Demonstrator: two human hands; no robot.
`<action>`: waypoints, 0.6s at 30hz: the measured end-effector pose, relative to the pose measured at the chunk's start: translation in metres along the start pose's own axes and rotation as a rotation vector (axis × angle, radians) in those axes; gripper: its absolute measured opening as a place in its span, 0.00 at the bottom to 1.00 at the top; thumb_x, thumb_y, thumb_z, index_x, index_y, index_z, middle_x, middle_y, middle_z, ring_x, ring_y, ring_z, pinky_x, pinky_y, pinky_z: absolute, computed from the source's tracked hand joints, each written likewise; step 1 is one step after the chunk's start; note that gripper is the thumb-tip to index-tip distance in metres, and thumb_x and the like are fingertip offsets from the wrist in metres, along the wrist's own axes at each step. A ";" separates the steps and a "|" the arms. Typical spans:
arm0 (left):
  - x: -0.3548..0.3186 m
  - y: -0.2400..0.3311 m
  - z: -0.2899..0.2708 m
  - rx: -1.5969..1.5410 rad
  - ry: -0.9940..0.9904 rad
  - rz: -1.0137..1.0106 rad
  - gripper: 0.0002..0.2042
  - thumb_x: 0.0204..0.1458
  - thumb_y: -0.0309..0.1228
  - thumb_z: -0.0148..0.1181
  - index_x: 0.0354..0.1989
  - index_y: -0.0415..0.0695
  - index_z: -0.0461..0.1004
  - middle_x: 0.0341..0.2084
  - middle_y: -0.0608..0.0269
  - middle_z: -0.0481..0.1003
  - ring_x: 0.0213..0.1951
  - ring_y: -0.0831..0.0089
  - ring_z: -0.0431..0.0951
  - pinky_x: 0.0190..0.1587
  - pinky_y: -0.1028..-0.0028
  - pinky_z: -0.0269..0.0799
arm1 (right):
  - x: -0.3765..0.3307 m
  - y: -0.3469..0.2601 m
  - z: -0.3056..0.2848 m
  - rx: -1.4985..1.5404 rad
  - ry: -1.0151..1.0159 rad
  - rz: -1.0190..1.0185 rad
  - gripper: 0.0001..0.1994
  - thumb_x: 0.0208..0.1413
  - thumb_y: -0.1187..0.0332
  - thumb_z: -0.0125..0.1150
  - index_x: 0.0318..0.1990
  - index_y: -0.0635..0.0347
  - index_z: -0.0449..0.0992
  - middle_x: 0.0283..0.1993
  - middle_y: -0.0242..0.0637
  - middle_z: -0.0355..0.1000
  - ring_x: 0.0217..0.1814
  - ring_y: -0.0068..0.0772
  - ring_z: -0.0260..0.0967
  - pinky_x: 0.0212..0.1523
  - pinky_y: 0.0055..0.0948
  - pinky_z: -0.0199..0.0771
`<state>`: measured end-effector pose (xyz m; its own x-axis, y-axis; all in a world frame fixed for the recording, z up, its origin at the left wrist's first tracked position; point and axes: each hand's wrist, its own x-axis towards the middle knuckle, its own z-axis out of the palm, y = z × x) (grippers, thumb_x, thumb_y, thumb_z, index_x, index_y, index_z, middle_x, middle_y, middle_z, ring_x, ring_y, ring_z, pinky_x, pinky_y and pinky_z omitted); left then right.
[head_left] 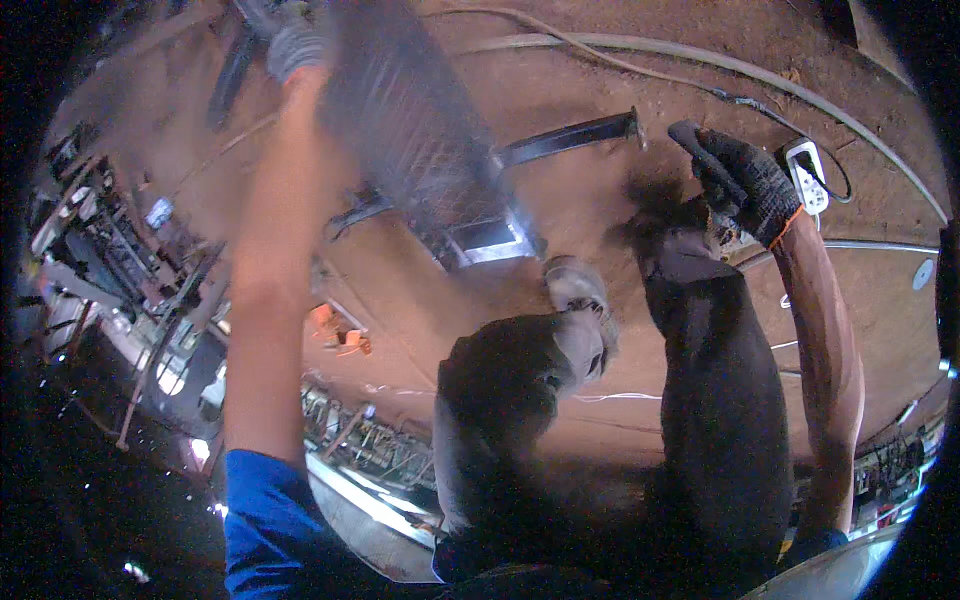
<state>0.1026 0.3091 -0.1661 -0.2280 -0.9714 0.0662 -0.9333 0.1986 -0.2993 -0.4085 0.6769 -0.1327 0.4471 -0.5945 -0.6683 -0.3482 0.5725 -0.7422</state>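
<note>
At the upper left, my left hand (298, 42) wears a grey glove and is smeared by motion. It lies beside the top of a long dark panel with a mesh-like surface (425, 130), which is blurred too; whether the fingers grip it is hidden by the blur. The panel's near end has a bright metal frame (490, 240). My right hand (745, 185), in a dark knit glove with an orange cuff, hovers above my right foot with its fingers stretched forward and nothing visible in them. A dark metal bar (570, 140) juts from behind the panel toward that hand.
A white power strip (806, 175) with a black plug and cable lies right of my right hand. A pale hose (680, 68) curves across the brown floor. Orange pieces (340, 330) lie left of my shoe (578, 285). Metal parts (110, 250) clutter the far left.
</note>
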 end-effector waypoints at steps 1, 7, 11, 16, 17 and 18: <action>0.004 0.001 0.016 0.011 0.096 0.053 0.22 0.63 0.47 0.49 0.52 0.40 0.73 0.39 0.39 0.79 0.40 0.41 0.79 0.44 0.52 0.72 | 0.005 0.010 0.003 -0.290 0.095 -0.148 0.28 0.60 0.66 0.55 0.70 0.51 0.63 0.59 0.47 0.73 0.59 0.48 0.71 0.60 0.37 0.71; 0.053 -0.006 0.060 -0.089 0.223 -0.003 0.29 0.59 0.59 0.45 0.50 0.45 0.78 0.51 0.44 0.77 0.54 0.45 0.76 0.56 0.51 0.70 | 0.001 -0.008 0.005 -0.444 0.216 -0.279 0.22 0.58 0.72 0.55 0.61 0.63 0.71 0.53 0.52 0.76 0.54 0.54 0.74 0.56 0.39 0.74; 0.048 0.040 0.067 -0.108 0.209 -0.168 0.32 0.60 0.59 0.42 0.55 0.45 0.77 0.51 0.45 0.78 0.53 0.45 0.77 0.55 0.50 0.71 | 0.011 0.004 0.003 -0.590 0.141 -0.208 0.22 0.55 0.70 0.57 0.59 0.61 0.73 0.51 0.48 0.77 0.50 0.49 0.77 0.50 0.37 0.76; 0.045 0.054 0.056 -0.169 0.226 -0.260 0.32 0.60 0.60 0.41 0.55 0.46 0.77 0.51 0.45 0.78 0.53 0.45 0.77 0.55 0.50 0.71 | 0.030 -0.041 0.003 0.042 0.043 0.217 0.13 0.61 0.62 0.57 0.50 0.53 0.79 0.29 0.34 0.78 0.27 0.28 0.77 0.27 0.28 0.75; 0.044 0.057 0.055 -0.178 0.229 -0.265 0.32 0.60 0.60 0.41 0.55 0.46 0.77 0.51 0.45 0.78 0.53 0.45 0.77 0.55 0.50 0.71 | 0.034 -0.051 0.001 0.139 -0.001 0.332 0.14 0.59 0.62 0.59 0.50 0.55 0.79 0.31 0.38 0.79 0.29 0.31 0.78 0.29 0.28 0.77; 0.044 0.058 0.053 -0.185 0.233 -0.267 0.32 0.60 0.60 0.41 0.55 0.46 0.77 0.51 0.45 0.78 0.53 0.45 0.77 0.55 0.50 0.71 | 0.036 -0.054 0.000 0.195 -0.026 0.370 0.13 0.60 0.62 0.58 0.49 0.56 0.79 0.31 0.37 0.79 0.29 0.30 0.77 0.28 0.27 0.75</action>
<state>0.0529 0.2710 -0.2313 -0.0078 -0.9408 0.3388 -0.9976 -0.0158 -0.0669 -0.3739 0.6245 -0.1170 0.3431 -0.3157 -0.8847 -0.3275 0.8425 -0.4276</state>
